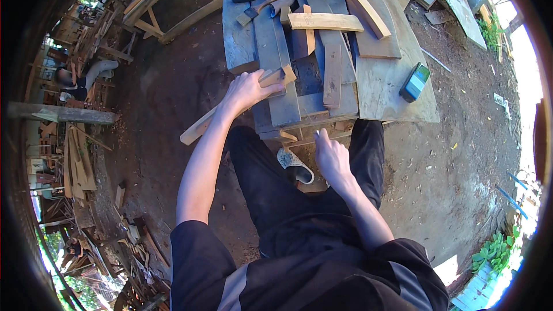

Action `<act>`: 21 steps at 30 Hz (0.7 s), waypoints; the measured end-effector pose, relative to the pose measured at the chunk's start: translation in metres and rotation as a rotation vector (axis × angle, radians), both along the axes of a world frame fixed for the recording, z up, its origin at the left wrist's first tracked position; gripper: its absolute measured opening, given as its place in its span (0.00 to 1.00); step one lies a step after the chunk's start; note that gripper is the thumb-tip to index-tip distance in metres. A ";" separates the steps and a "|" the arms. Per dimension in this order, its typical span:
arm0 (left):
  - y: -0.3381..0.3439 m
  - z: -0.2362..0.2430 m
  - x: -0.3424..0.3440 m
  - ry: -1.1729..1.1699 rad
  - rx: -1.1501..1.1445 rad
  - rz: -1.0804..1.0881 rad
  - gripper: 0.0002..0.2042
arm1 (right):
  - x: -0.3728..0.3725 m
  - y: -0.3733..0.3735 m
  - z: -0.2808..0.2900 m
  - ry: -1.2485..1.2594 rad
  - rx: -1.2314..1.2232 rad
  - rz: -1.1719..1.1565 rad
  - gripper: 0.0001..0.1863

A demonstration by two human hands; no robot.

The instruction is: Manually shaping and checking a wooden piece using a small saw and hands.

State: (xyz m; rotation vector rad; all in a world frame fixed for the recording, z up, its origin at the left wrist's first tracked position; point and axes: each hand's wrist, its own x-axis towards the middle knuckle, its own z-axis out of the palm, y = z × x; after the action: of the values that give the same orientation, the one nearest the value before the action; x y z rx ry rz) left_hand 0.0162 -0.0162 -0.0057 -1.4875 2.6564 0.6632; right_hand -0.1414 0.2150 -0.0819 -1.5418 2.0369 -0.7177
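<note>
Left hand [249, 88] grips a long wooden slat [230, 109] at the workbench [271, 52] edge. Right hand [331, 158] hangs loose and empty below the bench, above a white shoe [294, 164]. A green-topped box [415, 82] sits on the plywood sheet [386, 80].

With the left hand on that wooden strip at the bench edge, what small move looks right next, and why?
Probably slide the wooden strip further onto the workbench: the left hand grips its upper end, most of it overhangs the edge, and the right hand is free to steady it.
</note>
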 end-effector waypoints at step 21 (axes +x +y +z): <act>0.000 -0.003 -0.005 -0.088 -0.060 -0.028 0.36 | 0.009 -0.100 0.004 0.012 -0.134 -0.039 0.14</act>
State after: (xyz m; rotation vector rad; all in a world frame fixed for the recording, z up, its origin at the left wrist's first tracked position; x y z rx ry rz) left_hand 0.0112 -0.0167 -0.0084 -1.4549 2.6478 0.5082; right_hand -0.1327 0.1154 -0.0779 -1.5863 2.0703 -0.8773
